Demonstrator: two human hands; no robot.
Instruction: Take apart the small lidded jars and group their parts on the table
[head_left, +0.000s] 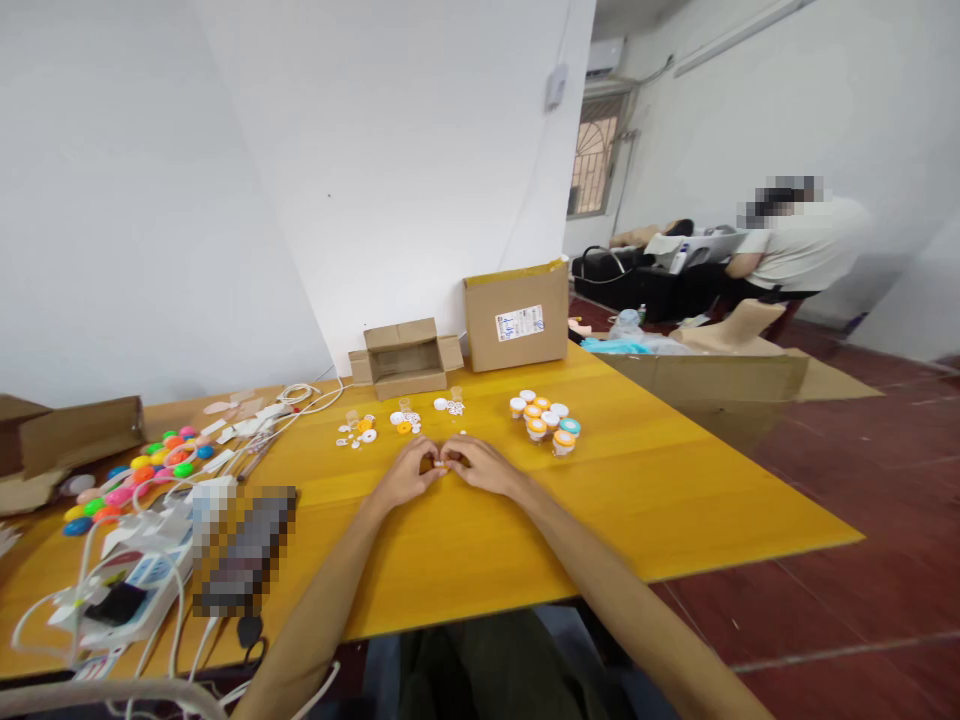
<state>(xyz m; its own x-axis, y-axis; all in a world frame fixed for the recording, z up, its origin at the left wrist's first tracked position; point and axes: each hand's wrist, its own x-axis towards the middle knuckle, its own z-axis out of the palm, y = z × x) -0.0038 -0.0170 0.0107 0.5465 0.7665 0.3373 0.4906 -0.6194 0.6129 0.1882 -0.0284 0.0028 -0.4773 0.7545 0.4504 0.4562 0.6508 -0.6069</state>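
Observation:
My left hand (407,473) and my right hand (480,464) meet fingertip to fingertip over the yellow table (675,490). Both are curled in a pinch around a tiny pale piece that I cannot make out. Just beyond them lie small white and orange caps and discs (365,428) with a few clear little vials. To the right of those stands a cluster of small jars with orange, white and teal lids (546,418).
An open small cardboard box (405,357) and a taller box (516,315) stand at the table's far edge. Colourful round caps (142,470), white cables and a power strip (131,580) crowd the left side. Another person (795,245) sits far right.

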